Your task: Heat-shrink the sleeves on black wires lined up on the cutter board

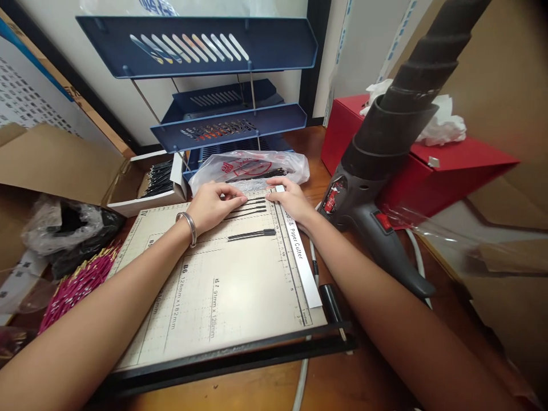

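Note:
The thumb and fingers of my left hand [214, 205], a metal bangle at its wrist, close on one end of a thin black strand [257, 198]. My right hand [293, 201] reaches over the upper right edge of a cream paper cutter [248, 285], its thumb near the strand's other end and its fingers apart. Below that strand, a few more thin black strands [254, 212] lie side by side on the board, partly under my left hand. Lower down rests a small bunch of black strands [252, 234]. Along the board's right side runs a white strip marked Paper Cutter [299, 251].
Behind the board lie a clear plastic bag [286, 162] and a blue tiered rack [231, 123]. An open carton [141, 202] holds black strands. Magenta strands [81, 285] are piled at left. A heat gun [363, 188] stands right, before a red box [462, 171].

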A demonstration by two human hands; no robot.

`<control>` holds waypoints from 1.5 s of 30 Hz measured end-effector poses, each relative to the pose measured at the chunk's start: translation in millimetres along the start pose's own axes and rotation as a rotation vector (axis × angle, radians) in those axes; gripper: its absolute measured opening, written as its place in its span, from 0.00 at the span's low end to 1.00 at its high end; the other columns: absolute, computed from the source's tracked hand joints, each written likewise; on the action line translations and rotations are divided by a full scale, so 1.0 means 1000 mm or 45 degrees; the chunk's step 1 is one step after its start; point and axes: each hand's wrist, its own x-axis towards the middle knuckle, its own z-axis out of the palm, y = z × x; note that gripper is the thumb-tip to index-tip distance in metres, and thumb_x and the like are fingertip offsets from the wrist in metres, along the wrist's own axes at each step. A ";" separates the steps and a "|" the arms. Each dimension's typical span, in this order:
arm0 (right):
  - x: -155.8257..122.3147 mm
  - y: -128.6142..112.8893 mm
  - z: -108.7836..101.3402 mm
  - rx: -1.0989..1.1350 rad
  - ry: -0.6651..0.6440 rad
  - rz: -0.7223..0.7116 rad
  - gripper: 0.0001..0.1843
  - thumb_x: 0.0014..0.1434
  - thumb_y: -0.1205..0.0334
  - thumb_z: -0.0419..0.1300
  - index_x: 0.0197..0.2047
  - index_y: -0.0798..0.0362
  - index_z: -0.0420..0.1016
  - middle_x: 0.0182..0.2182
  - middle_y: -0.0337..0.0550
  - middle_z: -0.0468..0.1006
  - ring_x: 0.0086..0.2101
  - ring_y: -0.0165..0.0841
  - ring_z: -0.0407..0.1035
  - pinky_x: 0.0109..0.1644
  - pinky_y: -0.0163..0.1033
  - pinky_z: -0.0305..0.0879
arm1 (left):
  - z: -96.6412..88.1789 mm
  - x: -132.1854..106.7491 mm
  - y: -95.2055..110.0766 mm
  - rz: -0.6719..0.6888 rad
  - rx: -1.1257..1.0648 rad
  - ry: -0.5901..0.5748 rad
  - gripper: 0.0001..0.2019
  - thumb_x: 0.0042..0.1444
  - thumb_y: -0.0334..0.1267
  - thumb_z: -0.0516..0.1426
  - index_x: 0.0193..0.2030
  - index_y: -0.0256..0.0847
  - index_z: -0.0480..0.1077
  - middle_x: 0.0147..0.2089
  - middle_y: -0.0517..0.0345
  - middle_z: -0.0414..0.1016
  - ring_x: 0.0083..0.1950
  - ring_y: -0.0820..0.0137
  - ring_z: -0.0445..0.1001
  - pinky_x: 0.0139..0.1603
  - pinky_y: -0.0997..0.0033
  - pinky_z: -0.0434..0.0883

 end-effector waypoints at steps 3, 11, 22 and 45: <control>0.001 0.001 0.000 0.005 -0.005 -0.006 0.23 0.43 0.66 0.69 0.45 0.49 0.78 0.44 0.38 0.80 0.49 0.40 0.76 0.67 0.51 0.69 | 0.000 0.000 -0.001 0.003 -0.001 -0.014 0.14 0.56 0.53 0.68 0.35 0.45 0.88 0.30 0.55 0.80 0.36 0.62 0.70 0.41 0.63 0.67; 0.003 0.002 -0.001 -0.016 -0.008 -0.036 0.23 0.42 0.66 0.69 0.45 0.49 0.78 0.44 0.39 0.80 0.48 0.40 0.75 0.64 0.50 0.69 | 0.001 0.000 -0.001 -0.029 0.005 -0.010 0.16 0.54 0.55 0.67 0.35 0.45 0.88 0.30 0.55 0.79 0.34 0.63 0.68 0.39 0.63 0.66; 0.003 0.001 -0.001 -0.028 -0.009 -0.025 0.23 0.44 0.67 0.69 0.46 0.50 0.78 0.46 0.40 0.79 0.49 0.40 0.76 0.68 0.51 0.68 | 0.000 0.000 -0.001 -0.025 0.001 -0.019 0.16 0.56 0.55 0.67 0.34 0.45 0.87 0.28 0.56 0.77 0.35 0.62 0.69 0.42 0.63 0.67; 0.004 0.005 -0.003 0.054 -0.038 -0.023 0.25 0.40 0.60 0.67 0.45 0.48 0.77 0.49 0.43 0.80 0.55 0.47 0.73 0.71 0.58 0.65 | -0.005 -0.040 0.025 0.532 -0.066 -0.108 0.10 0.66 0.43 0.64 0.35 0.44 0.85 0.27 0.59 0.76 0.36 0.66 0.68 0.46 0.60 0.62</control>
